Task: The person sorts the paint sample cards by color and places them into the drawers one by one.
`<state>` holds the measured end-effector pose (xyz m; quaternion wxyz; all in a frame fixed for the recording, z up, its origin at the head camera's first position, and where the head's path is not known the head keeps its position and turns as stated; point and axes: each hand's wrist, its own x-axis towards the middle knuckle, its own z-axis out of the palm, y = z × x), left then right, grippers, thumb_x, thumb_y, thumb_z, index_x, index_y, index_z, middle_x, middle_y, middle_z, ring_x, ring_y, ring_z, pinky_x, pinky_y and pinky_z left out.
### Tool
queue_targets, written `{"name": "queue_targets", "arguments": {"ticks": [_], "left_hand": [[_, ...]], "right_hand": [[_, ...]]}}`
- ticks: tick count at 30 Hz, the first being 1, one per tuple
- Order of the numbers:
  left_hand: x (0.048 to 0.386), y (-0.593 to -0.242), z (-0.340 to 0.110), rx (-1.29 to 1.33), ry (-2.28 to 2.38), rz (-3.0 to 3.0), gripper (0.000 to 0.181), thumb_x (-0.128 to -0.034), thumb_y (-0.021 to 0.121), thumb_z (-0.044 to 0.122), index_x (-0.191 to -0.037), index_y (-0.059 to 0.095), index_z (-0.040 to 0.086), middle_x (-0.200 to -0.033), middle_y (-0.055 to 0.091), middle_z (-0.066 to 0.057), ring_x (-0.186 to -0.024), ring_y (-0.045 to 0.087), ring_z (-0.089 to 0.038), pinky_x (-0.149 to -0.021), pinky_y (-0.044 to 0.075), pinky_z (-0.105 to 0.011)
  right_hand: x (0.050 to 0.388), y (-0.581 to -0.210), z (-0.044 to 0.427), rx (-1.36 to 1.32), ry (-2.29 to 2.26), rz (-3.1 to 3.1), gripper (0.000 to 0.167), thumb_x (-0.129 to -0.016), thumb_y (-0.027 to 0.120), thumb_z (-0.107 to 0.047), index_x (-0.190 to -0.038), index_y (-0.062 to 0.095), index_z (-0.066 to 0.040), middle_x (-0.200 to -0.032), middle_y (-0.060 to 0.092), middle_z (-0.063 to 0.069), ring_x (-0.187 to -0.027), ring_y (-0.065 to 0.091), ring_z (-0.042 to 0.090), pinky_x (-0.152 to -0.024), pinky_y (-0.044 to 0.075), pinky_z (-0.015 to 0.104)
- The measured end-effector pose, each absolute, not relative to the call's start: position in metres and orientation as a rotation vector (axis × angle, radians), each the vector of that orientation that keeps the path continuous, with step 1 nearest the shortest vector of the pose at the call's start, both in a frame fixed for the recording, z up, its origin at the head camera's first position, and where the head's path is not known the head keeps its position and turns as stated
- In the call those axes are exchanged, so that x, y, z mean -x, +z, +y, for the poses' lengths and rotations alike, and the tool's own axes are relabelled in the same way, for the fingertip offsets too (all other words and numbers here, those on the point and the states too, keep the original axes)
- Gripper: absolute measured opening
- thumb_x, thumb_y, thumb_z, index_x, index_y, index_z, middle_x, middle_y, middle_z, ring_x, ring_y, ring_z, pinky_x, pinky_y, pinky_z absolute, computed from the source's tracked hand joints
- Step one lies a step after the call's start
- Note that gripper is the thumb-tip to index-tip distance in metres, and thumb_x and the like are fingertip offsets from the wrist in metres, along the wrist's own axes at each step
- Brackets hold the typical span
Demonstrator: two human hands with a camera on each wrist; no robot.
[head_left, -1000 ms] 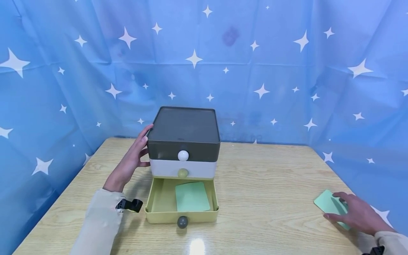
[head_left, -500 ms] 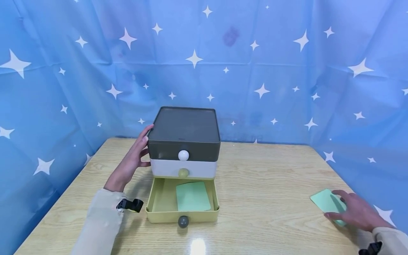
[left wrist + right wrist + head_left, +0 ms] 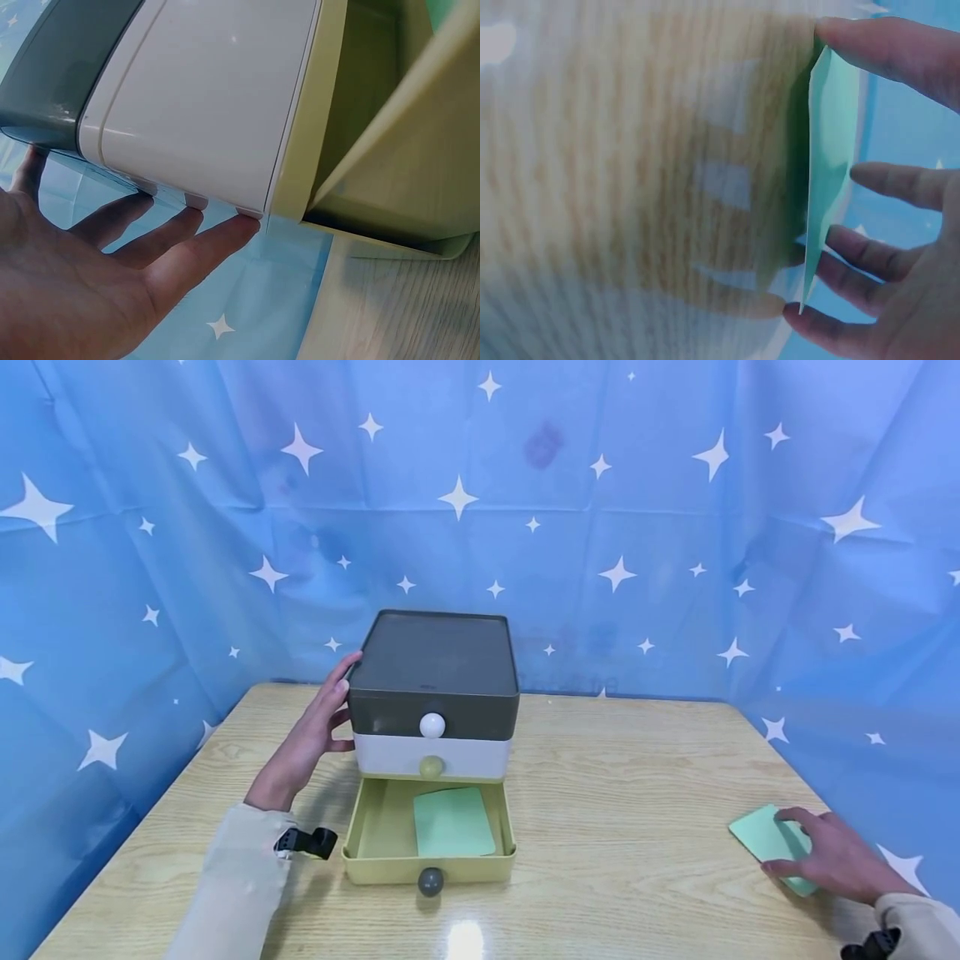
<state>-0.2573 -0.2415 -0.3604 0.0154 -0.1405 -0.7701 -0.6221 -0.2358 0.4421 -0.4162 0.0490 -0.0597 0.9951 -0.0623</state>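
Note:
A small desktop drawer unit [image 3: 433, 652] has a dark grey top tier, a white middle tier and a yellow-green bottom drawer [image 3: 367, 827] pulled out. Light green cards [image 3: 452, 822] lie in that drawer. My left hand [image 3: 303, 743] rests on the unit's left side; in the left wrist view its spread fingertips press the white and grey walls. At the far right of the table, my right hand [image 3: 832, 856] spans another light green card [image 3: 765, 835], thumb at one edge and fingers at the others. In the right wrist view this card [image 3: 831, 142] looks slightly bent.
The wooden table [image 3: 622, 810] runs between the unit and the right hand. A blue curtain [image 3: 660, 510] with white stars hangs behind it and along both sides. A dark round knob [image 3: 431, 882] sticks out from the drawer's front.
The green card at the right has slid slightly left along with my right hand, mostly in the first half second. My left hand and the drawer unit keep their places.

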Motion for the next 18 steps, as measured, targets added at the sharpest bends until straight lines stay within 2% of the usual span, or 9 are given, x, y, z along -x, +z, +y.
{"name": "queue_targets", "arguments": {"ticks": [7,12,18], "left_hand": [[0.257,-0.358,-0.242,0.436,-1.939,-2.393,0.053,-0.1054,0.022,0.059,-0.157,0.011,0.052,-0.17,0.009,-0.005,-0.149,0.022,-0.056,-0.096,0.043,-0.074],[0.258,-0.358,-0.241,0.442,-1.938,-2.392,0.053,-0.1051,0.023,0.059,-0.157,0.011,0.052,-0.17,0.009,-0.005,-0.149,0.023,-0.056,-0.096,0.043,-0.075],[0.257,-0.36,-0.241,0.438,-1.945,-2.391,0.053,-0.1054,0.022,0.059,-0.157,0.01,0.052,-0.17,0.009,-0.006,-0.149,0.022,-0.056,-0.097,0.042,-0.075]], "right_hand": [[0.23,-0.407,0.427,0.274,-0.228,3.091,0.074,-0.08,0.08,-0.046,-0.128,0.058,0.005,-0.108,0.064,0.027,-0.1,0.056,0.048,-0.076,0.048,0.056],[0.228,-0.4,0.41,0.313,-0.269,3.064,0.073,-0.079,0.081,-0.046,-0.13,0.058,0.002,-0.117,0.06,0.031,-0.105,0.055,0.049,-0.076,0.048,0.055],[0.227,-0.397,0.381,0.436,-0.269,3.106,0.076,-0.072,0.086,-0.047,-0.128,0.06,-0.003,-0.118,0.057,0.029,-0.104,0.057,0.041,-0.077,0.05,0.054]]}}
